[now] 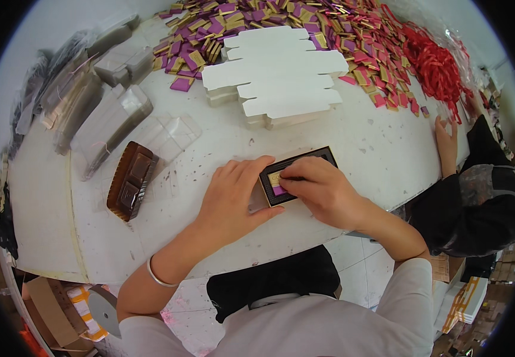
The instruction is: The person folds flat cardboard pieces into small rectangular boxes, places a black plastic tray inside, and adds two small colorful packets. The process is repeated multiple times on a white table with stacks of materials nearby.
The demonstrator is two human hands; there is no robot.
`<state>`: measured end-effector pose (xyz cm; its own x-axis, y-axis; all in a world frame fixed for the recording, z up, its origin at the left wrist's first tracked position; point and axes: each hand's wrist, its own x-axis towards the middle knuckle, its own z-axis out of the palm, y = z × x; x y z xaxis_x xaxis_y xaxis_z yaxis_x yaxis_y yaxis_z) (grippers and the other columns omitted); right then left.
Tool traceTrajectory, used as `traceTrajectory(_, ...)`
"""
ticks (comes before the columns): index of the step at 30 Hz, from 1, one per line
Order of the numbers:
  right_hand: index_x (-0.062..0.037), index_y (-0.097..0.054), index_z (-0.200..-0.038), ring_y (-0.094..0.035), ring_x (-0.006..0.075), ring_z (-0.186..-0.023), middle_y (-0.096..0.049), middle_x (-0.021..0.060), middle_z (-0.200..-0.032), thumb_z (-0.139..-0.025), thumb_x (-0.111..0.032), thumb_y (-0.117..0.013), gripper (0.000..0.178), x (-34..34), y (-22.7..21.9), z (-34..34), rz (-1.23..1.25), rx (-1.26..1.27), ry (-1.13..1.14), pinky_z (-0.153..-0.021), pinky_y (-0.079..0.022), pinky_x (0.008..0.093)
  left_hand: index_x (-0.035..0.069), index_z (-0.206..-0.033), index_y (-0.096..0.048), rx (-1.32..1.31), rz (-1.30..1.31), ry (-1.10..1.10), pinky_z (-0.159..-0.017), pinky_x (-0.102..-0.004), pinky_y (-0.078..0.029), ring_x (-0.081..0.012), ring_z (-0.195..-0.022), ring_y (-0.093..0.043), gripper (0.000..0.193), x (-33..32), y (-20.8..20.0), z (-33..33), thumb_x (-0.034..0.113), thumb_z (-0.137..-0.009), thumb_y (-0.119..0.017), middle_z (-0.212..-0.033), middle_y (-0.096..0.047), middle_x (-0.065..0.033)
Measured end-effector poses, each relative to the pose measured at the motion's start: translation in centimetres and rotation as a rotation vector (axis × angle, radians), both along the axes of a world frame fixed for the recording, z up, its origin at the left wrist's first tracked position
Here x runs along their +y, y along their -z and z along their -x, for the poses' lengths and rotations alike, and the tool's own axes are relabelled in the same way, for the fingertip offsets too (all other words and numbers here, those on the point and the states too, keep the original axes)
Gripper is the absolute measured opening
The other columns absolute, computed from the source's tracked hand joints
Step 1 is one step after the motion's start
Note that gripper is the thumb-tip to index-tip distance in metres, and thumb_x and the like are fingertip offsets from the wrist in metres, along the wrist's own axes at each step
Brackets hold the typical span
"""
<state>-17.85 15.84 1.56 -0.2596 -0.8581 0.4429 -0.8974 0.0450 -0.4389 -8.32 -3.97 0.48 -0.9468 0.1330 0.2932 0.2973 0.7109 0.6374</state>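
Observation:
A small dark rectangular box (pixel 326 154) with a gold-coloured edge and a black insert lies on the table before me. My left hand (pixel 226 193) holds its left end, thumb along the near side and fingertips at the far corner. Inside that end sits a flat gold-and-purple wrapped piece (pixel 276 186). The fingertips of my right hand (pixel 329 195) pinch together on this piece; the hand covers much of the box's middle and right.
White flattened cartons (pixel 287 74) are stacked beyond the box. Behind spreads a heap of wrapped pieces (pixel 228 24), with red ribbons (pixel 433 59) at right. Brown plastic trays (pixel 131 181) and clear plastic covers (pixel 112 122) lie left. Another person's hand (pixel 446 143) rests at the right edge.

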Motion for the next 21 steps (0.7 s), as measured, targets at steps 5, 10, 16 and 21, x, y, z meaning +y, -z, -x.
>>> traceTrajectory(5, 0.0043, -0.062, -0.105, -0.054, 0.0302, -0.098, -0.054, 0.0150, -0.109, -0.080, -0.030, -0.066, 0.043, 0.7, -0.9, -1.6, -0.132, 0.273, 0.046, -0.088, -0.042, 0.0430, 0.009, -0.116, -0.051, -0.004, -0.002, -0.013, -0.084, -0.0400, -0.041, -0.0292, -0.099, -0.053, 0.062, 0.0, -0.2, 0.0, 0.024, -0.065, -0.082, -0.108, -0.058, -0.0091)
traceTrajectory(10, 0.0070, -0.059, -0.113, -0.052, 0.0290, -0.105, -0.054, 0.0169, -0.112, -0.078, -0.057, -0.056, 0.073, 0.8, -0.4, -3.2, -0.261, 0.568, 0.118, -0.092, -0.041, 0.0415, 0.008, -0.112, -0.052, 0.019, 0.043, -0.005, -0.083, -0.0402, -0.041, -0.0299, -0.097, -0.053, 0.058, 0.0, -0.1, 0.2, 0.022, -0.065, -0.082, -0.107, -0.058, -0.0089)
traceTrajectory(16, 0.0004, -0.062, -0.108, -0.060, 0.0324, -0.098, -0.061, 0.0169, -0.107, -0.081, -0.010, -0.068, 0.029, 3.6, 0.6, 5.9, 0.298, 0.284, 0.401, -0.081, -0.048, 0.0412, 0.007, -0.111, -0.051, 0.036, 0.064, 0.005, -0.086, -0.0411, -0.040, -0.0322, -0.101, -0.051, 0.056, 0.1, -0.1, -0.1, 0.024, -0.067, -0.081, -0.109, -0.057, -0.0129)
traceTrajectory(21, -0.0021, -0.060, -0.112, -0.057, 0.0347, -0.101, -0.058, 0.0164, -0.112, -0.079, -0.005, -0.062, 0.033, 8.0, 1.9, 19.4, 0.002, 0.194, 0.757, -0.086, -0.047, 0.0416, 0.006, -0.113, -0.049, 0.061, 0.078, 0.020, -0.089, -0.0412, -0.041, -0.0339, -0.101, -0.052, 0.060, 0.4, -0.4, 0.3, 0.021, -0.066, -0.082, -0.110, -0.056, -0.0136)
